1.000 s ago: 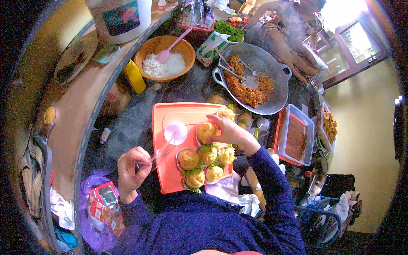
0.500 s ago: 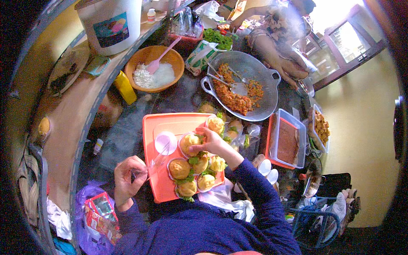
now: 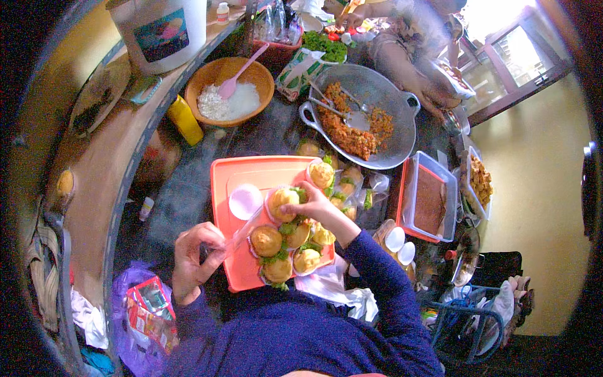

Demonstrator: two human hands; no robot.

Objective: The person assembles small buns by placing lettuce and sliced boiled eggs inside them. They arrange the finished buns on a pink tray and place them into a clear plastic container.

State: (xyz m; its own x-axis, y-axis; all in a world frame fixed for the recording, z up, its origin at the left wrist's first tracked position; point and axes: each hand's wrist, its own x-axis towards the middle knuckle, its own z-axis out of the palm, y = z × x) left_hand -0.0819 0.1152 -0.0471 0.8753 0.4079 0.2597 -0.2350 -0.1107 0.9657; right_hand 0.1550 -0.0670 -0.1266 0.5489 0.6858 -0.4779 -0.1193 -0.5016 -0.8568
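Note:
An orange tray (image 3: 239,173) lies in front of me, and several yellow filled buns with green leaves sit on it in clear cups. My right hand (image 3: 320,206) reaches over them, its fingers closed on one bun (image 3: 282,200) near the tray's middle. My left hand (image 3: 193,251) is at the tray's near left corner. It pinches a thin clear plastic bag (image 3: 246,227) that stretches toward that bun. A round white lid (image 3: 245,201) rests on the tray just left of the bun. More wrapped buns (image 3: 352,182) lie past the tray's right edge.
Beyond the tray are a grey wok of orange-red rice (image 3: 402,135), a wooden bowl of white rice (image 3: 207,75) with a pink spoon, a yellow bottle (image 3: 185,119) and a white bucket (image 3: 163,28). Another person's hand (image 3: 430,97) is by the wok. A clear box (image 3: 430,201) stands right.
My right hand has drawn a bun from the tray's far side toward the middle, and my left hand has moved up to the tray with the plastic. The view has shifted slightly.

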